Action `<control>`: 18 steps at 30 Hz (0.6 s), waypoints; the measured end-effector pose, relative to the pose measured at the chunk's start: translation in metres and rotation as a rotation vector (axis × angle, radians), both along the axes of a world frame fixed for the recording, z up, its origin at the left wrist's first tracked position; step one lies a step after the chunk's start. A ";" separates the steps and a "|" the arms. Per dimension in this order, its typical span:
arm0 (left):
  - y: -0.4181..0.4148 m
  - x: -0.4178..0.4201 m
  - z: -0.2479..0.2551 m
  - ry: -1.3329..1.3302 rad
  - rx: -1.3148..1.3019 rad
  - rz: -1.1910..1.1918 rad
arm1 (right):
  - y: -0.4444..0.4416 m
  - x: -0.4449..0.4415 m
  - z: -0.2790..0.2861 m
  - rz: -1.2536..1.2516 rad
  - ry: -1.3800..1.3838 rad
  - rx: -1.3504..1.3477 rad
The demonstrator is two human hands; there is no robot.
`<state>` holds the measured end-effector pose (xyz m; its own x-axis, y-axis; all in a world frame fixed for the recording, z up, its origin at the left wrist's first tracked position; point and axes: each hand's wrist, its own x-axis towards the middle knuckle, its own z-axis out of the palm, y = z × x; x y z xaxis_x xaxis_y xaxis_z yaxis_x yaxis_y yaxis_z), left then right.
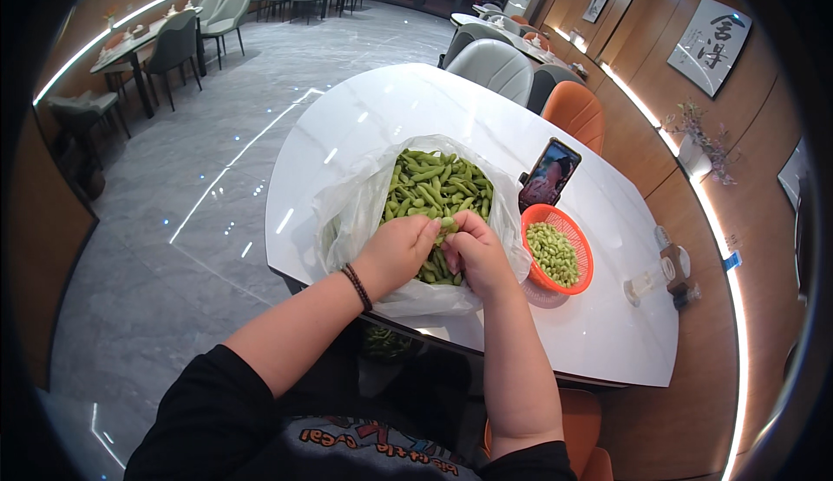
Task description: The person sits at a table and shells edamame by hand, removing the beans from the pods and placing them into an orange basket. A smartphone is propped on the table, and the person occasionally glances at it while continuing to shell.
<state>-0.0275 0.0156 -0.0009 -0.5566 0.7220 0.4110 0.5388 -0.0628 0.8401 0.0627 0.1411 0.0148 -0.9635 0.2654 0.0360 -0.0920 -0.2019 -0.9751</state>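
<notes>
Between the fingertips of both hands is a green soybean pod [448, 224]. My left hand [405, 244], with a dark beaded bracelet [356, 287] at the wrist, pinches the pod from the left. From the right, my right hand [476, 252] grips the same pod with thumb and fingers. Both hands are over an opened clear plastic bag [355, 201] full of unshelled soybean pods [436, 182]. Just right of the bag, an orange plastic colander [581, 240] holds many shelled green soybeans [553, 253].
Bag and colander stand on a white marble-look table [364, 116]. A smartphone [550, 174] leans upright behind the colander, its screen lit. Toward the right edge are a glass jar [647, 282] and a brown holder [678, 273]. Grey [492, 70] and orange chairs [575, 115] line the far side.
</notes>
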 end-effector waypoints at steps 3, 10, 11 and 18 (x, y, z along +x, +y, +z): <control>-0.001 -0.006 0.003 -0.333 -0.066 -0.104 | -0.002 0.000 0.002 -0.036 -0.046 0.022; -0.003 -0.006 0.006 -0.471 -0.114 -0.155 | -0.002 0.003 0.005 -0.043 0.025 -0.045; -0.003 -0.006 0.006 -0.479 -0.114 -0.161 | -0.001 0.003 0.005 -0.020 0.016 -0.044; -0.007 -0.007 0.006 -0.599 -0.060 -0.199 | 0.000 0.004 0.001 -0.032 -0.007 -0.030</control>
